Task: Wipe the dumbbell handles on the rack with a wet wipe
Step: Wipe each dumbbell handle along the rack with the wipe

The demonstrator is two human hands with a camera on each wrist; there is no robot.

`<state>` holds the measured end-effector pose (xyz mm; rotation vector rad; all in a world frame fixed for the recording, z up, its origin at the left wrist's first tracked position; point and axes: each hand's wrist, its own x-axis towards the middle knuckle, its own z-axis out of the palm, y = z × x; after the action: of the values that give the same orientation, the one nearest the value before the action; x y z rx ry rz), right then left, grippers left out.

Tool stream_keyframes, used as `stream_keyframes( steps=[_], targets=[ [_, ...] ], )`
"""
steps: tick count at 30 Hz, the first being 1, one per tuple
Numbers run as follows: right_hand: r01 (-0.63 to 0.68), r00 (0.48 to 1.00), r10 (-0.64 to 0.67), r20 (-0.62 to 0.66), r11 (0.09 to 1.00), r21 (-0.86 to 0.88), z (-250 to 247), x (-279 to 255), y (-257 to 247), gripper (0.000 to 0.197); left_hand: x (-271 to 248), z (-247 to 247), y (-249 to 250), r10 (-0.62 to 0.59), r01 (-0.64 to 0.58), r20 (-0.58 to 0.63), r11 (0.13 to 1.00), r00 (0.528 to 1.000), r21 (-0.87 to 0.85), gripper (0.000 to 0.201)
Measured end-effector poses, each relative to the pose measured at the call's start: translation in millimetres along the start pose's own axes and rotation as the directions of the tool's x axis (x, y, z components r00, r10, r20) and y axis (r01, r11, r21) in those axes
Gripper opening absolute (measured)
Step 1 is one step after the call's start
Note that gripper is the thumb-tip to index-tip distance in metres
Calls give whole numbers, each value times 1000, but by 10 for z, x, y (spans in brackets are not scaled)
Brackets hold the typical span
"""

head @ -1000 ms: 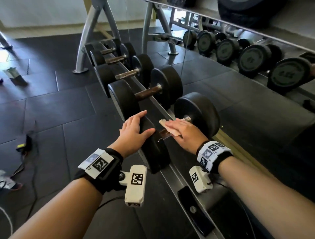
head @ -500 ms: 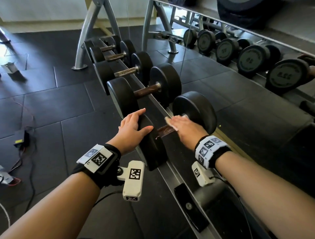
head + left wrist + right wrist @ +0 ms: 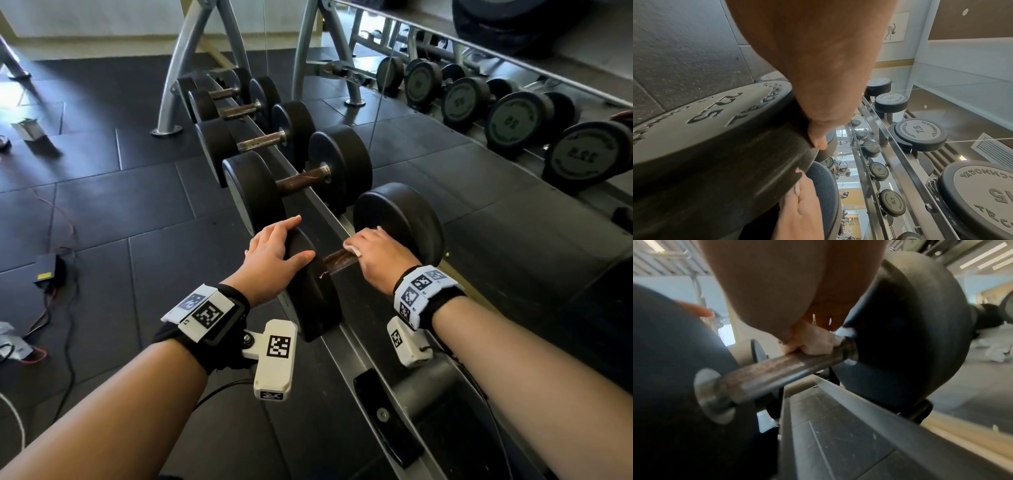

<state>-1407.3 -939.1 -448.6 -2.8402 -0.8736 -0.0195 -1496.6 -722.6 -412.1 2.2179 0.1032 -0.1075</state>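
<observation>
The nearest dumbbell lies across the rack with a rusty brown handle between two black heads. My left hand rests on top of the left head, fingers fairly straight, thumb over its inner edge. My right hand is curled round the handle close to the right head, pressing a white wet wipe against the bar. In the right wrist view the wipe is bunched under the fingers where the handle meets the collar.
Several more dumbbells line the rack farther away. The rack's metal rail runs toward me, with a flat black object lying on it. A mirror on the right reflects dumbbells. Cables and a black box lie on the floor at left.
My right hand has slid the wipe along the handle toward the right head and curled round the bar. The left hand has stayed on the left head.
</observation>
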Motion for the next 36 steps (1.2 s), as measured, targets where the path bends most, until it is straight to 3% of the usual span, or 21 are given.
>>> stream_keyframes(
  steps=[2, 4, 5, 7, 10, 14, 16, 21, 24, 27, 32, 36],
  targets=[
    [4, 999, -8, 32, 991, 133, 8, 45, -35, 33, 1, -3, -7, 1, -1, 4, 1000, 1000, -6, 67],
    [-11, 998, 33, -54, 932, 363, -66, 114, -60, 23, 4, -7, -11, 5, -5, 8, 1000, 1000, -1, 67],
    [10, 991, 43, -125, 919, 393, -116, 153, -47, 21, 3, -8, -11, 6, -6, 8, 1000, 1000, 5, 67],
    [69, 979, -25, -204, 975, 214, -209, 217, 20, 23, 2, -5, -8, 7, -7, -1, 1000, 1000, 22, 67],
    [118, 991, -119, -64, 993, -21, -220, 222, 68, 30, -6, 1, 3, 8, -7, -13, 1000, 1000, 26, 67],
    [12, 997, -8, 72, 998, -54, -55, 152, 39, 29, -26, -1, 15, 14, -14, -9, 1000, 1000, 21, 66],
    [-66, 997, 65, 36, 997, 44, -11, 132, 32, 28, -29, 0, 22, 17, -17, -9, 1000, 1000, 23, 65],
    [-96, 994, 109, -29, 954, 284, 79, 124, -45, 26, -32, -6, 29, 15, -15, -1, 1000, 1000, 27, 63],
    [-156, 987, 156, 46, 823, 546, 58, 141, -121, 28, -34, -7, 25, 18, -19, 4, 1000, 1000, 25, 64],
    [-157, 986, 151, 69, 724, 671, -10, 159, -178, 29, -30, -7, 20, 24, -24, 2, 999, 1000, 25, 64],
    [-76, 965, 217, -151, 776, 626, -80, 154, -121, 26, -24, -12, 7, 25, -25, 2, 999, 1000, 25, 65],
    [-84, 990, 121, -66, 909, 409, 28, 27, -103, 26, -19, 1, 5, 26, -27, 11, 999, 1000, 23, 65]
  ],
)
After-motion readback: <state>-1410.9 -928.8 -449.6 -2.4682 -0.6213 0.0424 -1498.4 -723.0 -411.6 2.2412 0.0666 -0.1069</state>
